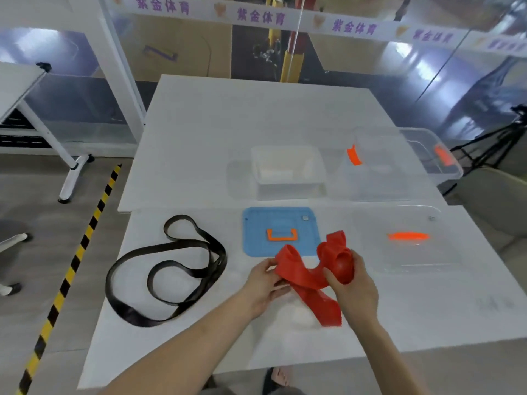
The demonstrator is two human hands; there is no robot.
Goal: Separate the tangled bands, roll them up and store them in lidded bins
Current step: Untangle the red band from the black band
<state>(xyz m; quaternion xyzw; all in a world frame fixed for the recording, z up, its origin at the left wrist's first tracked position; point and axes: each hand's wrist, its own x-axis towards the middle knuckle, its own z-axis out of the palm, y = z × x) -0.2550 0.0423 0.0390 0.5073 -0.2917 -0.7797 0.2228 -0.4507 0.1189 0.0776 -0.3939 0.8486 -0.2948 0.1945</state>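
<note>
A wide red band (306, 276) is held over the white table's near half by both hands. My left hand (263, 283) pinches its left loop. My right hand (353, 289) grips a rolled-up part at the band's right end; a loose tail hangs down to the table. A long black band (168, 269) lies in loose loops on the table to the left, apart from the red one. A blue lid (279, 230) with an orange handle lies flat just beyond my hands. A clear lid (410, 240) with an orange handle lies to the right.
A small white bin (288, 169) stands open behind the blue lid. A large clear bin (399, 163) with orange latches stands at the back right. The table (216, 129) ends at the left beside a yellow-black floor stripe (71, 269). A tripod (499, 143) stands far right.
</note>
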